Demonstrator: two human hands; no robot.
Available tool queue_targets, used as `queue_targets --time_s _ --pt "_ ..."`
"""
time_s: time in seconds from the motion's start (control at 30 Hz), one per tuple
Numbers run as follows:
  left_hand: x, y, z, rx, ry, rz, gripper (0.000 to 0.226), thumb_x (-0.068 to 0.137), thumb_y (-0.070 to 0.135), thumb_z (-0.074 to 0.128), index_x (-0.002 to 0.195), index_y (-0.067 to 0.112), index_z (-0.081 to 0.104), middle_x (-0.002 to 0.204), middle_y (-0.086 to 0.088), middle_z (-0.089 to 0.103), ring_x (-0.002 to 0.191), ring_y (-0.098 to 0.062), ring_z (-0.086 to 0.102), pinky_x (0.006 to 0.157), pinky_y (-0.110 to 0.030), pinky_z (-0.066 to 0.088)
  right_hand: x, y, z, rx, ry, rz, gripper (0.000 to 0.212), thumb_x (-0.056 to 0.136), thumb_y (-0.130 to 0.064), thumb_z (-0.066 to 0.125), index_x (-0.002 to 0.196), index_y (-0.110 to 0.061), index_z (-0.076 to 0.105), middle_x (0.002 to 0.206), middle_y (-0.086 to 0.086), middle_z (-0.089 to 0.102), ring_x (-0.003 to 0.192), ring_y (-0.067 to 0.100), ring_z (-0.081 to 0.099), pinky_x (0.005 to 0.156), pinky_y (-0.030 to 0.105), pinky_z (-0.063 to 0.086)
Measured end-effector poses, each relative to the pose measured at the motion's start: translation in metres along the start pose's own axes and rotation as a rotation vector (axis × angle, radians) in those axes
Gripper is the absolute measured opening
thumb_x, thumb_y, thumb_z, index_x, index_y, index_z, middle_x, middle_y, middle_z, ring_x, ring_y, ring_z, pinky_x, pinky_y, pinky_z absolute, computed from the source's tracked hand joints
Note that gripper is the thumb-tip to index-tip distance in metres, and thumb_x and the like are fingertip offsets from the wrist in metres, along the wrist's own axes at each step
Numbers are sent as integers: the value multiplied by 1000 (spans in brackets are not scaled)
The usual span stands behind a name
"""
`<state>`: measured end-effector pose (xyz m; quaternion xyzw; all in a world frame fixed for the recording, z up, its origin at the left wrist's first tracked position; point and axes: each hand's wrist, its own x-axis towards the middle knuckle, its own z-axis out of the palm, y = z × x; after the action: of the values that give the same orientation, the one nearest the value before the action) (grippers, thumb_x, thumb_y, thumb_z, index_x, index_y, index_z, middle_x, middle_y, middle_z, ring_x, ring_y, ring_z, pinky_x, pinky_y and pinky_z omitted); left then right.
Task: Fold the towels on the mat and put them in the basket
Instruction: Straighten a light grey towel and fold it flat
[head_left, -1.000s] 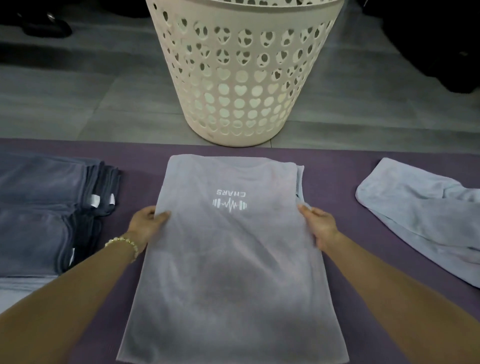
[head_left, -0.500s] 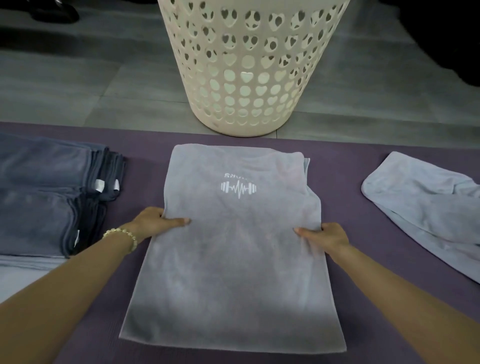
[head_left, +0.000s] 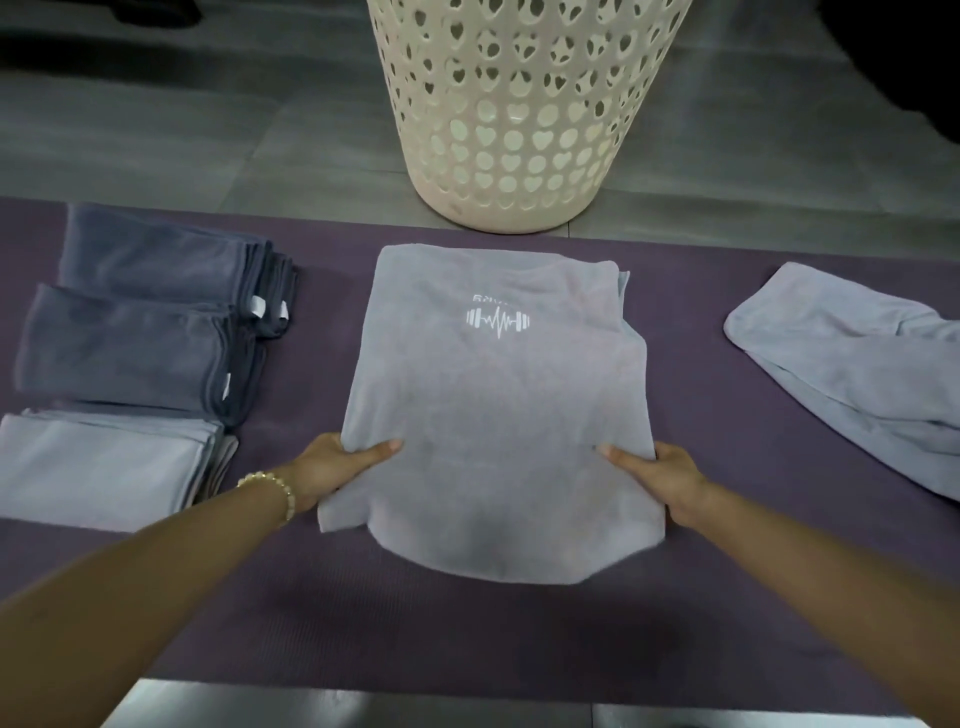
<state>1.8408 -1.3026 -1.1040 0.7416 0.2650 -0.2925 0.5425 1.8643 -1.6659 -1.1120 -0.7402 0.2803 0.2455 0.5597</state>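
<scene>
The pale grey microfibre towel (head_left: 493, 405) lies on the purple mat (head_left: 467, 639), its long axis pointing toward the cream perforated plastic basket (head_left: 519, 130) beyond; left hand (head_left: 332, 467) and right hand (head_left: 660, 478) each have their grip clamped on a side edge toward its near end.

The grey towel (head_left: 498, 415) bears a dumbbell-pulse logo (head_left: 497, 322), its lettering (head_left: 490, 299) illegible.

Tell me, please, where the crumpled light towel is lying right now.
In the head view, the crumpled towel lies on the mat at far right, right of the logo towel.
</scene>
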Motion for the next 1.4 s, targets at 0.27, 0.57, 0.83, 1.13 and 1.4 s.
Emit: queue_targets --time_s 0.27,0.57,0.83,1.13,1.4 --pt "-20 -13 -47 70 -436 -227 43 81 30 68 121 17 60 116 -2 69 108 -15 65 93 -30 51 -23 20 -47 -136 -377 146 107 16 -50 94 110 -9 64 101 6 74 89 18 71 61 22 56" --pt "23 -10 -26 18 108 -51 21 81 23 74 85 5 63 86 -9 69 61 -12 63 45 -13 48 5 17 -37 -89 -275 90 111 12 -57 91 109 -9 68 102 0 74 93 13 70 72 22 56" --pt "72 24 -26 -51 224 111 48 73 41 79 105 9 65 101 -6 70 90 -22 68 82 -36 55 47 -19 -20 107 -135 -5 106 19 -59 91 110 -8 68 103 7 73 93 23 71 79 35 55" --pt "122 92 -24 -116 311 293 46 89 23 65 129 11 48 118 -4 58 101 -22 58 83 -33 47 120 -81 -10 261 41 -60 97 49 -51 89 129 -12 52 120 5 64 97 20 66 71 32 55" --pt "148 100 -33 -69 321 319 37 87 18 67 123 12 57 121 -8 61 106 -25 58 93 -41 49 150 -94 -17 69 320 -217 51 78 -18 77 123 -9 54 84 -2 62 75 12 60 65 20 47"
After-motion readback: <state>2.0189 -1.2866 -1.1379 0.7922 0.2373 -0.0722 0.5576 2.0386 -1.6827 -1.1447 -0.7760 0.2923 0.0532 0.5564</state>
